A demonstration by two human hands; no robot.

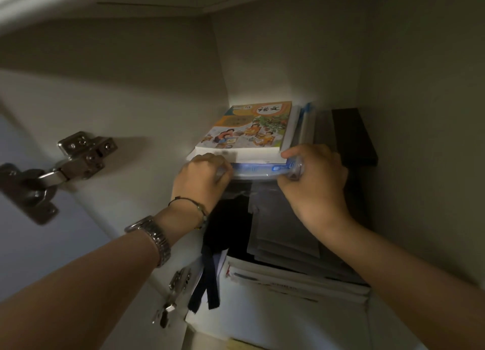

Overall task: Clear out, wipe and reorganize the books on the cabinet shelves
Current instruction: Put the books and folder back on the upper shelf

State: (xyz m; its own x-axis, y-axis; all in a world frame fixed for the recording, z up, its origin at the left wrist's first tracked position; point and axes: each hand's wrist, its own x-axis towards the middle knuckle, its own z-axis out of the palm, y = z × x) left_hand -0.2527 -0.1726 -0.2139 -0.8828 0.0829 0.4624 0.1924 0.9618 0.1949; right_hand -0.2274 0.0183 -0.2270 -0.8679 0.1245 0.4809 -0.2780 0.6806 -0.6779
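the clearing-out looks barely under way — the cabinet shelf (338, 284) is crowded with books. both hands reach into the cabinet: the left hand (200, 177) curls round the left front corner of a clear plastic folder (252, 172), and the right hand (315, 176) grips its right front corner. a colourful textbook (249, 128) lies flat on top of that folder, on a pile toward the shelf's back left corner. flat dark books (283, 226) lie lower at the front edge, with a dark strap (210, 271) hanging over it. wiping and reordering seem yet to come — no cloth shows.
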